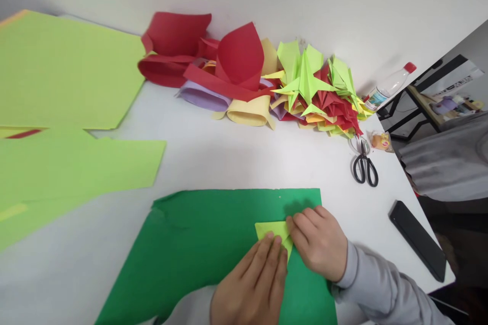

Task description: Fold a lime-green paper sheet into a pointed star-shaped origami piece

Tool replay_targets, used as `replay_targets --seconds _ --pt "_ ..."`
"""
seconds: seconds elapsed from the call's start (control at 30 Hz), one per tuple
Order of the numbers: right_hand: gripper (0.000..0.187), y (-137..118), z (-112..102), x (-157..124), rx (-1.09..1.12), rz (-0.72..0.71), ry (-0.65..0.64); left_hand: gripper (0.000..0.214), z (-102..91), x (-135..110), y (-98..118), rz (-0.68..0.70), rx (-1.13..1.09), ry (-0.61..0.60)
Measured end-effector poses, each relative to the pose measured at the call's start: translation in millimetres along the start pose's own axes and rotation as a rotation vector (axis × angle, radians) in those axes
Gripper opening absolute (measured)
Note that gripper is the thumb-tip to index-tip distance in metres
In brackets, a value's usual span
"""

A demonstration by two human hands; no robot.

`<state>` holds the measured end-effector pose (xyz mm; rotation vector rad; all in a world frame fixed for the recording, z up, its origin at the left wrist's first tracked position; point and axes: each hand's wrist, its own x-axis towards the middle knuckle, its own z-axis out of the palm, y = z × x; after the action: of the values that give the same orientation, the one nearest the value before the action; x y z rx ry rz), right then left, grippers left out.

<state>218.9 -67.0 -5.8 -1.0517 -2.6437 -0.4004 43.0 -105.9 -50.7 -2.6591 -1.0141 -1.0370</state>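
Observation:
A small piece of yellow-green folded paper (269,228) lies on a dark green sheet (206,244) in front of me. My left hand (254,282) rests flat over it with its fingers stretched out, pressing the paper down. At the paper's upper right edge, the fingers of my right hand (319,244) are curled and pinch it. Both hands cover much of the paper, so its full outline is hidden.
Large light-green sheets (68,71) lie at the left. Curled red paper (240,56) and folded paper stars (305,78) are piled along the wall. On the right are scissors (365,165), a wrapped snack (381,141), a bottle (389,86) and a black oblong case (417,239).

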Motion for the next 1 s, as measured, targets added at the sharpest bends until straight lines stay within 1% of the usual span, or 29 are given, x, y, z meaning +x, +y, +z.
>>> replay_targets --seconds 0.1,0.23,0.33,0.47,0.63,0.7,0.77,0.83,0.87,0.93,1.0 --pt "0.025 0 -1 1 0.004 0.007 0.012 0.022 -1.5 5 -6 -0.001 0.022 -0.021" --pt "0.026 -1 -2 1 0.016 0.014 -0.001 0.031 -2.7 11 -11 -0.038 0.109 -0.075" --pt "0.029 -2 -2 1 0.011 0.024 0.008 0.032 -3.3 12 -8 -0.103 0.120 -0.106" --pt "0.030 -4 -2 1 0.011 0.019 0.014 0.033 -3.9 10 -2 -0.119 0.109 -0.112" --pt "0.031 -7 -4 1 0.018 0.021 -0.007 0.033 -3.3 12 3 -0.064 0.173 -0.112" --pt "0.031 -9 -3 0 0.022 0.019 -0.017 0.031 -3.2 12 4 -0.071 0.189 -0.092" --pt "0.031 -12 -3 0 0.016 0.021 -0.023 0.030 -3.2 11 4 -0.044 0.198 -0.096" --pt "0.032 -14 -3 0 -0.001 0.024 -0.020 0.029 -2.9 10 2 0.021 0.216 -0.117" --pt "0.032 -14 -3 0 -0.013 0.028 -0.015 0.029 -2.6 9 2 0.015 0.225 -0.118" --pt "0.029 -14 -4 0 -0.034 0.047 0.000 0.030 -1.7 8 0 0.041 0.240 -0.128" --pt "0.025 -10 -4 -2 -0.025 0.102 0.012 0.031 -1.2 7 -1 0.052 0.251 -0.125"
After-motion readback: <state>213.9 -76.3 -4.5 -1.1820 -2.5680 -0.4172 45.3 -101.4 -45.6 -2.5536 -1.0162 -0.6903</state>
